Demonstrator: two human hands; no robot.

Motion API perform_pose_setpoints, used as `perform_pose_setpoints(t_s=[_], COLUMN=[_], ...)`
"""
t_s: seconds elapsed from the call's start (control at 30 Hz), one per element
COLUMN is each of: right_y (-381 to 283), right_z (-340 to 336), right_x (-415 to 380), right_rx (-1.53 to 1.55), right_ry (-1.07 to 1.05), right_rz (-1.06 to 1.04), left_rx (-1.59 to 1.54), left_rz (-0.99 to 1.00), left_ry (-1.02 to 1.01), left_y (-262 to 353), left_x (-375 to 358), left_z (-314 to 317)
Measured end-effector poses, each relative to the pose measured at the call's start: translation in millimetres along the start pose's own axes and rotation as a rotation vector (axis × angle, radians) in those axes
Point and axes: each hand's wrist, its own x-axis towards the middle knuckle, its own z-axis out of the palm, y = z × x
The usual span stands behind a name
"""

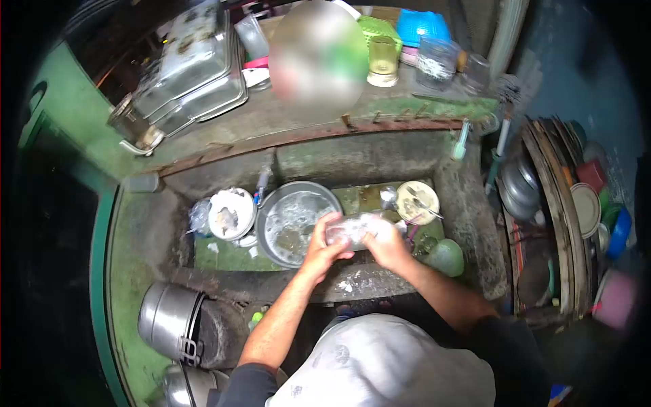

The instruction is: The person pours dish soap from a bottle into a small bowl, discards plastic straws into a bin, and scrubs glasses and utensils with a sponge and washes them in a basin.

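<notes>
My left hand (321,249) is wrapped round the near end of a clear, sudsy container (347,230), held over the sink floor. My right hand (388,244) presses on the container's other end, its fingers blurred and partly covered by foam. Whether it also holds a sponge cannot be made out. Just left of my hands, a grey basin (266,254) holds foamy water. Beyond my right hand stands a cream bowl (428,216) with spoons in it, and a small metal cup (388,197) sits beside that bowl. A pale green bowl (447,258) lies at the right.
At the sink's left is a white tub (245,229) with scraps on it. The concrete front rim (271,282) runs below my hands. Glass trays (193,68), a tan glass (383,61) and a blue basket (424,27) line the ledge. Metal pots (166,319) stand lower left.
</notes>
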Motion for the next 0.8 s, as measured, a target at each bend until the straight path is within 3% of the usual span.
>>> perform_pose_setpoints(t_s=[0.07, 0.1, 0.13, 0.2, 0.27, 0.3, 0.37, 0.4, 0.43, 0.5, 0.57, 0.63, 0.7, 0.77, 0.8], right_y=[-3, -3, 5, 24, 32, 36, 36, 32, 32, 37, 35, 18, 47, 36, 34], right_z=[-14, -17, -16, -13, -20, -23, -22, -19, -20, -22, -26, -44, -52, -45, -41], right_x=[-6, -7, -12, -17, -13, -9, -3, -4, -3, 5, 22, 26, 3, -26, -36], right_rx=[-0.642, -0.700, -0.661, -0.606, 0.586, 0.618, 0.542, 0.441, 0.443, 0.137, 0.665, 0.983, 0.687, 0.008, -0.149], right_ry=[-0.210, -0.388, -0.427, -0.462, -0.511, -0.444, -0.132, 0.031, 0.027, 0.292, 0.515, 0.617, 0.457, 0.152, 0.129], right_rz=[-0.514, -0.529, -0.525, -0.524, 0.314, 0.248, 0.404, 0.354, 0.349, 0.186, 0.173, 0.184, 0.055, -0.285, -0.325], left_rx=[-0.217, -0.294, -0.018, 0.085, 0.221, 0.249, 0.571, 0.418, 0.422, 0.213, 0.036, -0.112, -0.370, -0.506, -0.491], left_rz=[-0.343, -0.503, -0.575, -0.317, 0.012, 0.126, 0.309, 0.086, 0.091, -0.360, -0.467, -0.414, -0.469, -0.408, -0.316], left_ry=[-0.066, -0.113, 0.000, -0.046, -0.109, -0.147, -0.267, -0.303, -0.300, -0.295, -0.348, -0.239, 0.000, 0.127, 0.169], left_y=[-9, -21, -12, -23, -23, -26, -31, -36, -29, -7, -12, -50, -64, -79, -87], left_x=[6, 9, 3, -4, -7, -6, 13, 18, 18, 13, 8, 5, -3, -9, -10], left_z=[-29, -40, -21, -7, 3, 3, -12, -17, -8, 20, 28, 34, 53, 74, 87])
